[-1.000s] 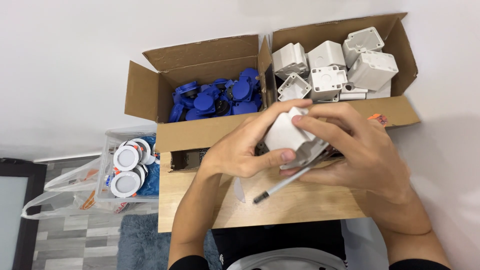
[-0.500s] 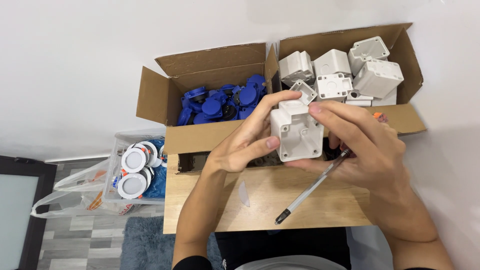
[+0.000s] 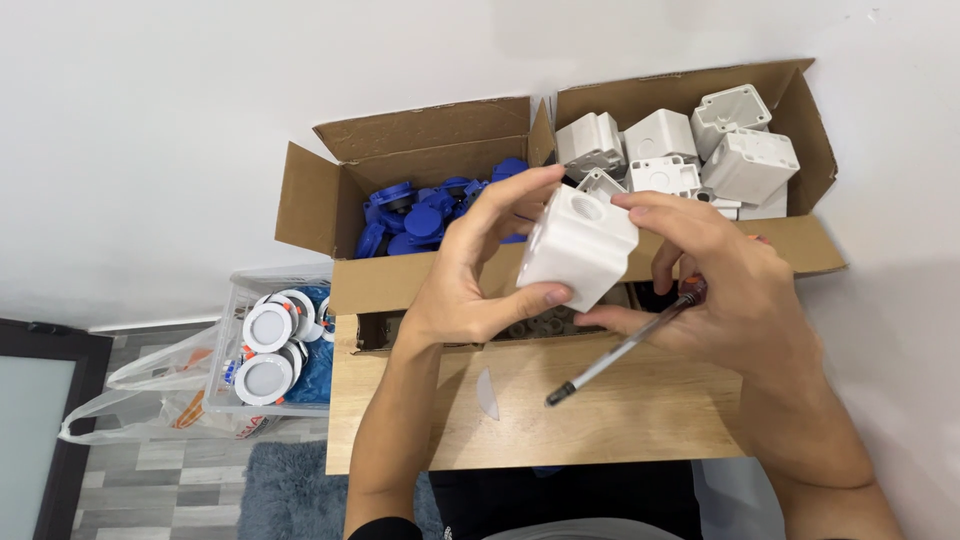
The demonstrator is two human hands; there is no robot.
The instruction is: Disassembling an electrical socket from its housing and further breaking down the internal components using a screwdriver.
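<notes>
White plastic box (image 3: pixel 578 245) sits at the centre of the frame, raised above the wooden worktop (image 3: pixel 640 410) and gripped from both sides. Its round opening faces up and slightly toward the right. The left hand (image 3: pixel 470 280) clamps it with the thumb under the lower edge and the fingers curled over the upper left corner. The right hand (image 3: pixel 720 290) presses fingertips against the box's right face while also pinning a screwdriver (image 3: pixel 620 350) under its fingers, the dark tip pointing down and left over the worktop.

To handle this well, I judge that the left hand should carry the box's weight, so the right can free its fingers for the tool without the box tilting.

Behind the hands, in the upper middle, an open cardboard box (image 3: pixel 420 140) holds blue plastic parts (image 3: pixel 430 215); beside it, upper right, a second cardboard box (image 3: pixel 690 95) holds more white housings (image 3: pixel 750 165). At the lower left a clear tub (image 3: pixel 230 340) holds round white fittings (image 3: pixel 268 328).
</notes>
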